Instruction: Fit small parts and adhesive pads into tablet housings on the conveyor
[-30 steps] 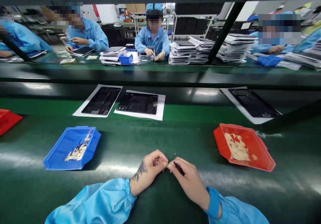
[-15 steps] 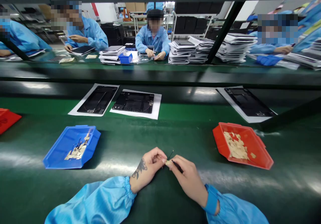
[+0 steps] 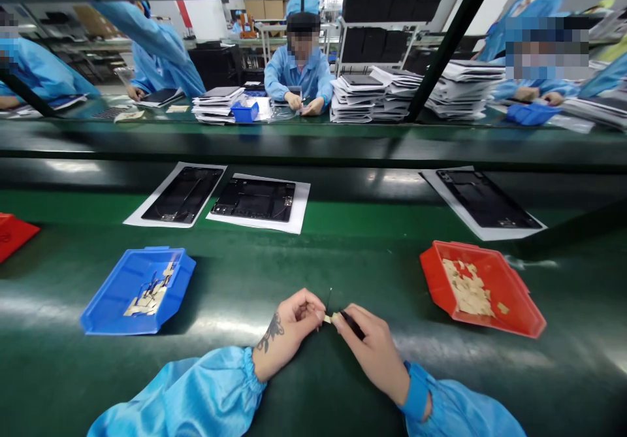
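My left hand [image 3: 294, 323] and my right hand [image 3: 369, 352] meet low in the middle, resting on the green table. Between their fingertips sits a small beige piece [image 3: 327, 319] with a thin dark strip sticking up from it. The right hand also grips black tweezers [image 3: 350, 324] whose tip touches the piece. Both sleeves are light blue.
A blue bin [image 3: 137, 290] with small flex parts lies to the left, a red bin [image 3: 482, 290] with beige scraps to the right, another red bin [image 3: 12, 234] at the far left. Three black panels on white sheets [image 3: 257, 200] lie beyond. People in blue coats work across the belt.
The two hands stay pinched together; the thin strip now stands more upright. The panels on the belt have drifted slightly left. A person at the back left has stood up.
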`<action>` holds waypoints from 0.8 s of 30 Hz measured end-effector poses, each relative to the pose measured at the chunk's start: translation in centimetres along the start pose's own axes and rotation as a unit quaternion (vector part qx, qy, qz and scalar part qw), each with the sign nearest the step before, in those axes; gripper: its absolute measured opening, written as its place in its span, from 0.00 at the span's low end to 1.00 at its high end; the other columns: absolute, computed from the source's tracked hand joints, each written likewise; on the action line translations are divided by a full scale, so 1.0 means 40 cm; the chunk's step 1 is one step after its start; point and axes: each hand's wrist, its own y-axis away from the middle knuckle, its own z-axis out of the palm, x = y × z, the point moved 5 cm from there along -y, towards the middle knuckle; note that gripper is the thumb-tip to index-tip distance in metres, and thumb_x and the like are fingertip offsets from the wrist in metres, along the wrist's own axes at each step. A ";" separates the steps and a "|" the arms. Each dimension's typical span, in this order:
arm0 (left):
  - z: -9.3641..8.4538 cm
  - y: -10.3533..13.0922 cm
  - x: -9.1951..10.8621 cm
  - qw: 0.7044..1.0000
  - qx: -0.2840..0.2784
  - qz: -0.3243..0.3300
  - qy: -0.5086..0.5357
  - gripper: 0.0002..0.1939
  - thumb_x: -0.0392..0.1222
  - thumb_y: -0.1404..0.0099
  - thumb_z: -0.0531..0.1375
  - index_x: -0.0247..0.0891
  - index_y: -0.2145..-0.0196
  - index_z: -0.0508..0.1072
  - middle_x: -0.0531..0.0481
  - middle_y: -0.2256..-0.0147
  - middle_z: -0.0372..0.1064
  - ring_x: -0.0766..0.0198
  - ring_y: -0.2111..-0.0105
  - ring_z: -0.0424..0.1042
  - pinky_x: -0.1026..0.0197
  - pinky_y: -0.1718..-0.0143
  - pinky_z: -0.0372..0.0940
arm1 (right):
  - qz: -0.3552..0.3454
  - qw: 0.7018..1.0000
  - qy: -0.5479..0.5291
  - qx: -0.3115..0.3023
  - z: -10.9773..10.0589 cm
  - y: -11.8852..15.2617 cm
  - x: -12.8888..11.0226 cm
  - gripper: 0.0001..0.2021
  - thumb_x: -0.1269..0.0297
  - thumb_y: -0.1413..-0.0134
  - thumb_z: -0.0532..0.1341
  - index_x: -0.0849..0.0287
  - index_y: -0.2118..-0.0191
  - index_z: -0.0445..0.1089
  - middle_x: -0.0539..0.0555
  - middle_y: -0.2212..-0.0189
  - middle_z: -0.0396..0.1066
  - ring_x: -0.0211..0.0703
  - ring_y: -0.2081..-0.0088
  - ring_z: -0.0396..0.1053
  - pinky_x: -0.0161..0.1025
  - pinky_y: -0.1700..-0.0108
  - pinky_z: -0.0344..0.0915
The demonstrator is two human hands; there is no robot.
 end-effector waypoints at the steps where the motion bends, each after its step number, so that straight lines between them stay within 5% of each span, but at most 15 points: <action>1: 0.001 -0.001 -0.001 1.000 -0.005 0.002 -0.007 0.10 0.44 0.37 0.60 0.32 0.67 0.68 0.51 0.72 0.63 0.70 0.72 0.61 0.67 0.68 0.56 | -0.001 1.000 0.004 -0.001 -0.001 -0.001 0.003 0.17 0.60 0.34 0.54 0.62 0.74 0.61 0.49 0.77 0.59 0.33 0.74 0.58 0.33 0.71 0.52; 12: 0.008 0.000 -0.008 0.990 -0.032 0.038 -0.132 0.09 0.43 0.34 0.56 0.33 0.68 0.70 0.50 0.70 0.66 0.68 0.69 0.63 0.66 0.66 0.58 | 0.014 0.999 -0.020 -0.036 0.009 -0.003 0.013 0.16 0.61 0.36 0.55 0.62 0.74 0.64 0.49 0.77 0.60 0.34 0.74 0.59 0.32 0.71 0.52; 24: 0.004 -0.001 -0.004 0.998 -0.031 0.002 -0.060 0.10 0.44 0.36 0.59 0.32 0.63 0.70 0.50 0.70 0.66 0.69 0.69 0.64 0.67 0.66 0.58 | 0.020 0.999 -0.021 -0.030 0.004 -0.008 0.012 0.17 0.61 0.35 0.55 0.63 0.75 0.63 0.49 0.77 0.59 0.33 0.74 0.58 0.32 0.71 0.52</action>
